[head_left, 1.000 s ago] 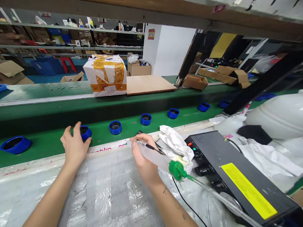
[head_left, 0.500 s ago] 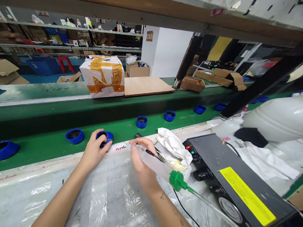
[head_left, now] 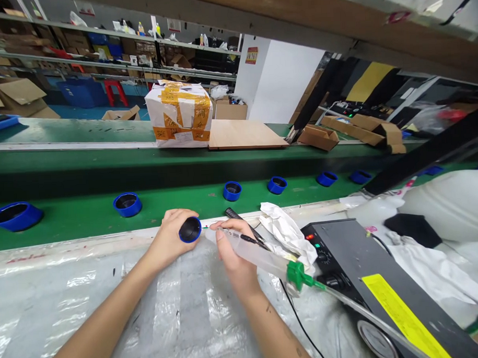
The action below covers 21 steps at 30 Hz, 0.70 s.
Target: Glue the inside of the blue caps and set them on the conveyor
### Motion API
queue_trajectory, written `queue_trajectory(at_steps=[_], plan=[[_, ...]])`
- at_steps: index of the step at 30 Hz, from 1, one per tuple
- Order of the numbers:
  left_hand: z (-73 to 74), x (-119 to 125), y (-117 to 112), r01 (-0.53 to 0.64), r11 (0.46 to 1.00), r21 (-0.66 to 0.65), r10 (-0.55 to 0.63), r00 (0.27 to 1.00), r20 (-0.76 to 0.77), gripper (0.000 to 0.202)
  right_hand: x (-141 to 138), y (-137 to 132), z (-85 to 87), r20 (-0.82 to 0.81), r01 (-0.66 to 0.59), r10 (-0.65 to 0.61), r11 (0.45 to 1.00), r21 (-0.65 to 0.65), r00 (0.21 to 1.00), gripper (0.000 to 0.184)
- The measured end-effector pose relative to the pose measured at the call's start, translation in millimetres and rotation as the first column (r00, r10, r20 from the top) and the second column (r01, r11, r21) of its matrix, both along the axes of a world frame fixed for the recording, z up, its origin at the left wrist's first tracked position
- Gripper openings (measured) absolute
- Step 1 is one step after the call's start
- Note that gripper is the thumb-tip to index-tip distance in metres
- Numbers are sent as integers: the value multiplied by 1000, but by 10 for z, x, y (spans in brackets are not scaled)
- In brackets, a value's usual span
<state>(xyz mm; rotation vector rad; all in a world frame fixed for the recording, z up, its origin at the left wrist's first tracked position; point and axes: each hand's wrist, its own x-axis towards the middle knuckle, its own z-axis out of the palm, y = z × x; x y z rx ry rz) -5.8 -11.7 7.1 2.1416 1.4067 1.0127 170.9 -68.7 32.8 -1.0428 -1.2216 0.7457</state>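
Observation:
My left hand (head_left: 173, 234) is closed round a blue ring-shaped cup with a black inside (head_left: 190, 230), tilted so its round opening faces me. In my right hand (head_left: 236, 255) lies a clear dispensing syringe (head_left: 261, 255) with a green cap (head_left: 299, 274) and an air hose at its back end. The syringe's thin needle tip points left and reaches the right rim of the cup; whether it touches cannot be made out. Both hands are above the plastic-covered bench (head_left: 181, 317), near its far edge.
More blue cups (head_left: 127, 204) stand along the green conveyor belt (head_left: 79, 218). A dark dispenser box (head_left: 367, 258) with lit indicators sits at right, beside crumpled white tissue (head_left: 283, 224). A taped carton (head_left: 179, 113) stands behind the belt. A black post (head_left: 422, 146) slants at right.
My left hand has lifted the blue cup off the belt, brought it right and turned its opening toward me. The syringe's tip is now at the cup's rim. The camera view has shifted a little.

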Motion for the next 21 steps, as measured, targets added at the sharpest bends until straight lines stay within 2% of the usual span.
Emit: queue_trajectory(at_steps=[8,21], plan=[[-16,-15,7,107,993,-43,-102,989,103,36,-19,18,-27,104,37,-39,999,12,994,5],[-32,-29,30,104,994,-35,-99,988,116,37,-39,23,-40,96,1,-1,1000,2,995,4]])
